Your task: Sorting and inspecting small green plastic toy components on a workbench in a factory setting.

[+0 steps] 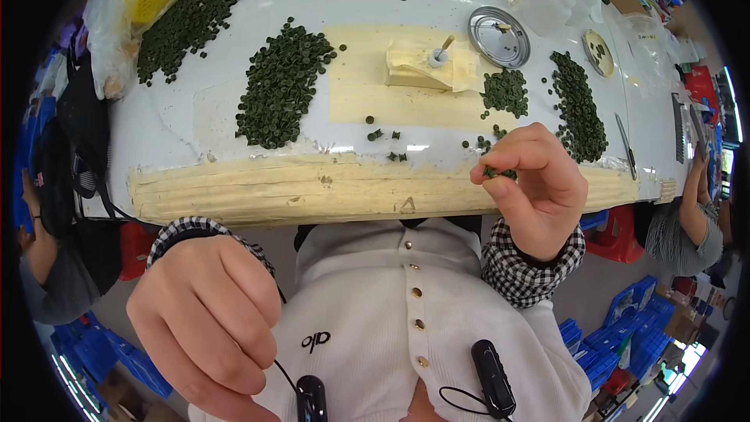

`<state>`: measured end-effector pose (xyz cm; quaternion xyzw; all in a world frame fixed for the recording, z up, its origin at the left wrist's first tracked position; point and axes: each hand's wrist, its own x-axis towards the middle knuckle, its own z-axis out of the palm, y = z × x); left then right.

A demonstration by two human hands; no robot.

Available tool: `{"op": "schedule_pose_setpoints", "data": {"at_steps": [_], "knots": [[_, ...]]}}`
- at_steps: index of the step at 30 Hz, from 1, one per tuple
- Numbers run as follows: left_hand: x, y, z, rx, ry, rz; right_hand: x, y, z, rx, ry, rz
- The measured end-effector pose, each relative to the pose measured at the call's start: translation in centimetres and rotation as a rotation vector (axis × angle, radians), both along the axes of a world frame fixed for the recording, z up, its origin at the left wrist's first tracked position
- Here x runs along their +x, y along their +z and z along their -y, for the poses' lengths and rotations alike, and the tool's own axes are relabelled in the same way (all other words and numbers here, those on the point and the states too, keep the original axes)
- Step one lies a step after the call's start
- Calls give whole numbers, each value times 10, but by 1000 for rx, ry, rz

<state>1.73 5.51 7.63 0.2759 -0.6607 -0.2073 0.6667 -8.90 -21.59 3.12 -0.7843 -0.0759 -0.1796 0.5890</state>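
Between the thumb and fingertips of my right hand (pixel 539 184), raised over the table's near edge, is a small dark green spool-shaped part (pixel 500 173). My left hand (pixel 207 316) is down in front of my chest at the lower left, its fingers curled in; whatever they may hold is hidden. Beside it hang a thin black cord and a black clip-on device (pixel 311 398). Near the taped edge, a few similar spool-shaped parts (pixel 398 157) lie loose. A small heap of green parts (pixel 506 92) sits just beyond my right hand.
Larger heaps of green parts (pixel 283 86) spread left, with another heap (pixel 578 109) at right. A taped block (pixel 426 66) holding a small stick stands mid-table. Around it are a round metal lid (pixel 498 36), a shallow dish (pixel 598 53) and tweezers (pixel 626 147). Other people sit at both sides.
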Motion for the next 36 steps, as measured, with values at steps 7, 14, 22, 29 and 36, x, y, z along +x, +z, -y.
{"op": "schedule_pose_setpoints", "data": {"at_steps": [7, 14, 22, 29, 36], "knots": [[12, 1, -2, 144, -307, 53, -9, -5, 0, 51, -27, 27], [-4, -10, -11, 211, -317, 210, -6, -9, -2, 41, 2, 30], [-13, -25, 15, 139, -501, 67, -3, -5, -3, 49, 1, 4], [0, -20, 18, 171, -415, 192, -1, 6, 2, -56, 21, 16], [4, -18, 23, 137, -492, 96, -3, 8, -2, 64, 24, -73]]}}
